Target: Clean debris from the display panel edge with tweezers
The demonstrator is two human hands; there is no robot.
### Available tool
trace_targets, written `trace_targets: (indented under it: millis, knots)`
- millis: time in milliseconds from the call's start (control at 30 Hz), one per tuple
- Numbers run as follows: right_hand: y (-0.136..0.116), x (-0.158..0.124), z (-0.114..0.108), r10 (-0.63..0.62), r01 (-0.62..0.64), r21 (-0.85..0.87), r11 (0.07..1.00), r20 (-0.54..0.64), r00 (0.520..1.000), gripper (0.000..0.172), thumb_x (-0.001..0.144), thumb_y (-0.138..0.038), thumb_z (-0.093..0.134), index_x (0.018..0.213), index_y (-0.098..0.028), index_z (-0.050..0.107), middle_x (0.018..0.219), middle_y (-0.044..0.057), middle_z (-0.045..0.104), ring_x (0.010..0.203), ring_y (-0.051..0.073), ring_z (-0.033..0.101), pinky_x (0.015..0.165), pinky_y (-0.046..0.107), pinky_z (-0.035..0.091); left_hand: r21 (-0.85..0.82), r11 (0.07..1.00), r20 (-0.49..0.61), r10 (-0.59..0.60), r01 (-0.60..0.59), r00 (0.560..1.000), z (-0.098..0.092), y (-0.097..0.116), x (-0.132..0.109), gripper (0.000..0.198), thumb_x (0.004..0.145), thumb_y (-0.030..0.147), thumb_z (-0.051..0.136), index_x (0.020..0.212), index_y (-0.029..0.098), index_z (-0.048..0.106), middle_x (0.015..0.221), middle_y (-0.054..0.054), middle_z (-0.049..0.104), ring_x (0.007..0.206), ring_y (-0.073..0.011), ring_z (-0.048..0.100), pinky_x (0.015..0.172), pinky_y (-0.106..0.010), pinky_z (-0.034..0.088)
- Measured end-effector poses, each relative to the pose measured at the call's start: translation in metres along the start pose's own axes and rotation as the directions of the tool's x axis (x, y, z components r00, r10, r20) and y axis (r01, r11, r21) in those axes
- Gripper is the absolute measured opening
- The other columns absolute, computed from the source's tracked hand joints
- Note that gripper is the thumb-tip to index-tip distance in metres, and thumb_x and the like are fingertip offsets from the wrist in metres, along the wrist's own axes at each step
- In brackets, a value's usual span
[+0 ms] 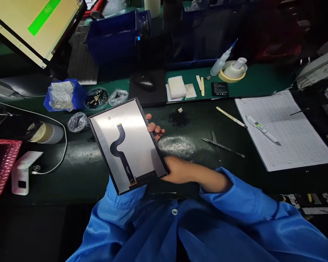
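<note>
- Over the dark workbench [79, 171], the display panel [142, 145] is tilted, back side up, with a black flex cable [120, 145] snaking down it.
- Right hand [180, 169] clamps the panel's right edge, fingers curled round it.
- Left hand's hidden behind the panel, only its blue sleeve [117, 200] shows, so can't tell its grip.

- One panel [128, 145].
- One monitor [30, 25], one keyboard [82, 62], one mouse [145, 83].
- One sheet [287, 134], with one pen [262, 130] on it.
- Three bags [60, 95] [78, 122] [118, 96] of parts.
- One dish [96, 98].
- Two spudgers [198, 82] [202, 86].
- One stick [230, 116].
- One pair of tweezers [223, 146].
- One tape roll [224, 77].
- One bottle [220, 64].
- One white block [176, 87].
</note>
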State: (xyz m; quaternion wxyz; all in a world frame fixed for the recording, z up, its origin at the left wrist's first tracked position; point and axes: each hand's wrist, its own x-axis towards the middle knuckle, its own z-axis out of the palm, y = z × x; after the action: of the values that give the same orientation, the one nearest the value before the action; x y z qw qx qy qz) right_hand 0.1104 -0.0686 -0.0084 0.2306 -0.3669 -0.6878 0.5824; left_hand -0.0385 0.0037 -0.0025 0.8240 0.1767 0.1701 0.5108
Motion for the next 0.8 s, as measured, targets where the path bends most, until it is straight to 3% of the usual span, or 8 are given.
trace_targets:
  millis: [133, 200, 300, 500, 667, 800]
  knots:
    - [0.004, 0.005, -0.024, 0.060, 0.005, 0.234, 0.972, -0.272, 0.960, 0.024, 0.096, -0.037, 0.057, 0.096, -0.016, 0.069, 0.080, 0.001, 0.070, 0.058, 0.011, 0.059, 0.057, 0.026, 0.050, -0.052, 0.997, 0.089, -0.047, 0.052, 0.995, -0.009, -0.001, 0.002, 0.082, 0.071, 0.087, 0.052, 0.111, 0.017, 0.064, 0.077, -0.004, 0.050, 0.080, -0.0183, 0.054, 0.091, -0.040, 0.050]
    - [0.002, 0.003, -0.031, 0.073, 0.046, 0.332, 0.942, -0.338, 0.938, 0.030, 0.097, -0.044, 0.057, 0.100, -0.016, 0.069, 0.080, 0.001, 0.070, 0.055, 0.010, 0.059, 0.056, 0.026, 0.049, -0.043, 0.996, 0.093, -0.077, 0.082, 0.993, -0.012, -0.001, 0.004, 0.089, 0.066, 0.094, 0.047, 0.110, 0.018, 0.064, 0.076, -0.004, 0.050, 0.080, -0.0202, 0.055, 0.086, -0.043, 0.051]
    - [-0.004, 0.000, -0.032, 0.059, 0.086, 0.391, 0.916, -0.345, 0.937, 0.033, 0.095, -0.048, 0.063, 0.099, -0.016, 0.069, 0.080, 0.002, 0.070, 0.058, 0.011, 0.063, 0.057, 0.027, 0.052, 0.002, 0.996, 0.127, -0.092, 0.092, 0.988, -0.014, -0.003, 0.005, 0.096, 0.060, 0.098, 0.045, 0.110, 0.018, 0.065, 0.075, -0.004, 0.051, 0.079, -0.0214, 0.057, 0.080, -0.043, 0.054]
    - [-0.009, -0.003, -0.025, 0.095, 0.072, 0.397, 0.915, -0.385, 0.918, 0.024, 0.090, -0.041, 0.068, 0.094, -0.018, 0.068, 0.075, -0.001, 0.067, 0.056, 0.011, 0.062, 0.054, 0.025, 0.052, 0.054, 0.995, 0.210, -0.098, 0.088, 0.973, -0.012, -0.009, 0.004, 0.102, 0.055, 0.100, 0.046, 0.115, 0.019, 0.064, 0.078, -0.006, 0.051, 0.077, -0.0224, 0.055, 0.067, -0.041, 0.054]
    - [-0.010, -0.004, -0.025, 0.099, 0.074, 0.386, 0.920, -0.410, 0.907, 0.019, 0.090, -0.037, 0.067, 0.091, -0.018, 0.067, 0.072, -0.001, 0.067, 0.054, 0.010, 0.061, 0.053, 0.025, 0.052, 0.039, 0.990, 0.056, -0.137, 0.135, 0.989, 0.001, -0.013, -0.001, 0.080, 0.073, 0.087, 0.046, 0.110, 0.019, 0.065, 0.077, -0.005, 0.050, 0.080, -0.0209, 0.053, 0.078, -0.039, 0.052]
    - [-0.013, -0.006, -0.026, 0.097, 0.062, 0.358, 0.932, -0.409, 0.907, 0.016, 0.091, -0.034, 0.066, 0.090, -0.018, 0.066, 0.071, -0.001, 0.068, 0.054, 0.011, 0.062, 0.053, 0.025, 0.052, -0.010, 0.995, 0.087, -0.103, 0.104, 0.991, 0.003, -0.015, -0.003, 0.087, 0.073, 0.090, 0.040, 0.112, 0.017, 0.065, 0.078, -0.004, 0.049, 0.081, -0.0214, 0.056, 0.075, -0.038, 0.052]
